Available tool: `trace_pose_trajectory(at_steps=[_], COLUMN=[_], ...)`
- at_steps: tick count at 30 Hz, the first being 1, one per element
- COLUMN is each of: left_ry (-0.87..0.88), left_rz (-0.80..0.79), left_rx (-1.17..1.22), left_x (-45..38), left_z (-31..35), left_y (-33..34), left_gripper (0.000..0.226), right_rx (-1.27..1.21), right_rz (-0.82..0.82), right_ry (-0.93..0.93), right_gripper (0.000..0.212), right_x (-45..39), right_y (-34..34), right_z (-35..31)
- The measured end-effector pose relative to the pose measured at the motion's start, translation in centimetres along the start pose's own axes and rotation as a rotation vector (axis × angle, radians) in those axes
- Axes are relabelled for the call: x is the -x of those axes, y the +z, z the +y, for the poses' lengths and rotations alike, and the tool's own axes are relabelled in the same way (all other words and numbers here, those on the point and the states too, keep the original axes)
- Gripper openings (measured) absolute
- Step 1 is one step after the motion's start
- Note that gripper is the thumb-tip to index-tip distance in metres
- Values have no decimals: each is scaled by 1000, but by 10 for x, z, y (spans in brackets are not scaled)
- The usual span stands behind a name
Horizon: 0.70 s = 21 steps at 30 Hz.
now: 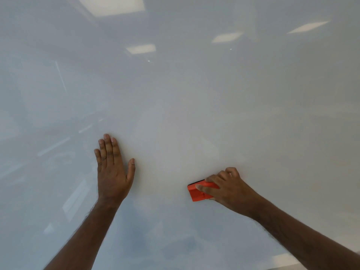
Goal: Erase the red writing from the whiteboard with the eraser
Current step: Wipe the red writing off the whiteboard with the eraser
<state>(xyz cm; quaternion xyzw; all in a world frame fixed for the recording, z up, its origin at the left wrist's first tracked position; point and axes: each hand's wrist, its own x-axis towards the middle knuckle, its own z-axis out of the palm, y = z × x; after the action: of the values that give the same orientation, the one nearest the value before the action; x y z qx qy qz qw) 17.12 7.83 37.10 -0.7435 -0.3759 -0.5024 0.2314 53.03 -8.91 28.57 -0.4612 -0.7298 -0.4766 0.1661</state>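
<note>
The right hand (227, 187) grips the orange eraser (200, 191) flat on the whiteboard (194, 94); the left hand (113, 168) presses beside it, fingers straight. No red writing shows around either hand, so wiping looks finished; lifting off seems next

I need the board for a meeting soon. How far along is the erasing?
Looks nearly done: no red writing shows on the visible whiteboard. In hand: the right hand grips the orange eraser against the board, while the left hand rests flat on it. Left: perhaps areas outside the view.
</note>
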Motion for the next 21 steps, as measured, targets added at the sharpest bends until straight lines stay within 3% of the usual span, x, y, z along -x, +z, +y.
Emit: trace_pose_trajectory(at_steps=[6, 15, 18, 21], left_ry=[-13, -25, -26, -34], left_rz=[1, 9, 13, 17], left_rx=[4, 2, 5, 12], left_x=[3, 4, 5, 6], left_z=[4, 8, 9, 10], left_y=[4, 10, 11, 11], left_gripper=[84, 88, 88, 87], right_rx=[0, -81, -137, -146], right_rz=[11, 197, 242, 219], right_ry=[109, 511, 525, 425], right_gripper=[48, 62, 61, 54], right_x=[29, -26, -49, -53], right_y=[-26, -75, -71, -59], right_z=[47, 107, 91, 60])
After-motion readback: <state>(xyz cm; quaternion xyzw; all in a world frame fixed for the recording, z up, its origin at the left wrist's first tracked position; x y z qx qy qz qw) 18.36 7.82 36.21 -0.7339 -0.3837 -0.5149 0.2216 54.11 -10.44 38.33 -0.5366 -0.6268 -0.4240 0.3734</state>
